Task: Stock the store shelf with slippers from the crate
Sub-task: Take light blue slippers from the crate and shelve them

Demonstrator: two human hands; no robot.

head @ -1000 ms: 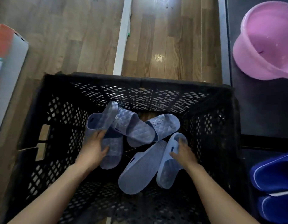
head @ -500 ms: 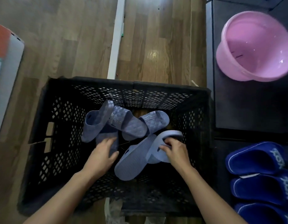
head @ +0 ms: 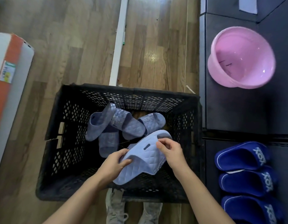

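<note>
Raised since half a second ago: held slipper [head: 144, 160], pale lilac and quilted, formerly low in the crate [head: 123, 90], now above its lower-right interior; left hand [head: 114, 164] moved onto the near edge, thumb on top, fingers curled beneath; right hand [head: 170, 151] pinches the far strap end with curled fingers. Loose slippers [head: 128, 125], same lilac, heaped at the crate's upper centre. Right of frame: dark shelf [head: 233, 113]; pink basin [head: 242, 57] on it, upper right; three navy slippers [head: 242, 157] in a row, lower right. Wood floor [head: 75, 46] under the crate.
</note>
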